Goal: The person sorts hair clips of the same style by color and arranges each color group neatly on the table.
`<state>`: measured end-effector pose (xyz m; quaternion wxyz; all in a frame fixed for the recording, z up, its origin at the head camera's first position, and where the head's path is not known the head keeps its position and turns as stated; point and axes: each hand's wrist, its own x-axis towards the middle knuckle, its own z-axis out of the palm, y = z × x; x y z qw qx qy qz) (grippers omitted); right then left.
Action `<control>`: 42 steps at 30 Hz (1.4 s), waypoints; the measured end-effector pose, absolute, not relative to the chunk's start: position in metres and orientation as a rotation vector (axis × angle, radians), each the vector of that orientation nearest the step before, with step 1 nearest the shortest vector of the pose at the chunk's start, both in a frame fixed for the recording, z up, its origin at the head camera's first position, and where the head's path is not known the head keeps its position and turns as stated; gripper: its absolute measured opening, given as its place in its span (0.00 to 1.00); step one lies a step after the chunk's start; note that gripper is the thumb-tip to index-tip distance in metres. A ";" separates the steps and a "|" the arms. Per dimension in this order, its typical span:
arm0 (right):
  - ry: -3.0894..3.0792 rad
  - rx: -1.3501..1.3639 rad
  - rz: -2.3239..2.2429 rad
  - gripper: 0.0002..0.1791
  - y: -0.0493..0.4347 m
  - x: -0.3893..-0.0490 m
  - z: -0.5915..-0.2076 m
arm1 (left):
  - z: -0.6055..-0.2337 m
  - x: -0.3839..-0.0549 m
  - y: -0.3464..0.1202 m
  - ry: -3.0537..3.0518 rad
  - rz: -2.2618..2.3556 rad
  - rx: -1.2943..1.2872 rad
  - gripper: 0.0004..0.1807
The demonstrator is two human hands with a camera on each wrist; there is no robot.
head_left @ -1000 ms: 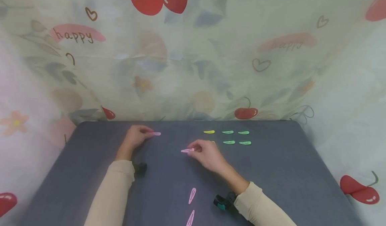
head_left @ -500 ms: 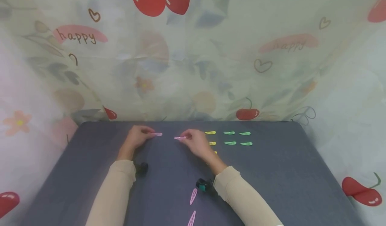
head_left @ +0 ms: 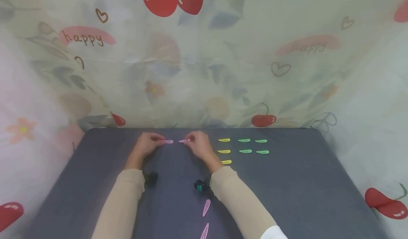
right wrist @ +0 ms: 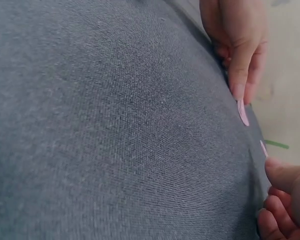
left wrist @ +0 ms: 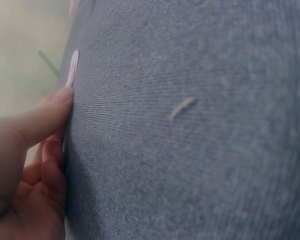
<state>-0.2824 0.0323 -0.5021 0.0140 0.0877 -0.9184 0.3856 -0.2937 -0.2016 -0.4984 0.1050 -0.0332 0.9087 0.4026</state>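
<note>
At the far edge of the dark table, my left hand (head_left: pixel 148 145) pinches the near end of a pink snap hair clip (head_left: pixel 168 142) between thumb and fingers. The left wrist view shows that clip (left wrist: pixel 74 65) sticking out beyond the thumb tip. Just to its right, my right hand (head_left: pixel 199 145) pinches a second pink hair clip (head_left: pixel 183 140), its narrow tip pointing left. A small gap separates the two clips, also visible in the right wrist view between the left hand's clip (right wrist: pixel 243 114) and the right hand's clip (right wrist: pixel 263 148).
Right of my right hand lie several yellow hair clips (head_left: pixel 224 140) in a column and several green hair clips (head_left: pixel 245 151) in two rows. Two more pink clips (head_left: pixel 206 207) lie near the front of the table (head_left: pixel 302 189). A printed curtain (head_left: pixel 197 90) hangs behind and at the sides.
My right hand has moved away from me and to the left with its pink clip, up beside the left hand's clip. The left hand keeps its place. The yellow clips are uncovered.
</note>
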 end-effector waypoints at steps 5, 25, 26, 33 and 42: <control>-2.887 0.215 1.179 0.08 0.030 -0.284 -0.504 | -0.496 -0.293 -0.200 2.669 1.195 -0.094 0.16; -3.026 0.297 0.881 0.17 0.027 -0.280 -0.498 | -0.496 -0.291 -0.202 2.683 1.183 -0.087 0.17; -3.036 0.321 0.818 0.19 0.026 -0.279 -0.496 | -0.496 -0.291 -0.202 2.690 1.182 -0.074 0.17; -3.075 0.448 0.426 0.30 0.027 -0.269 -0.474 | -0.496 -0.293 -0.203 2.709 1.168 -0.067 0.18; -3.023 0.705 0.082 0.47 0.043 -0.241 -0.469 | -0.498 -0.294 -0.200 2.720 1.180 -0.048 0.17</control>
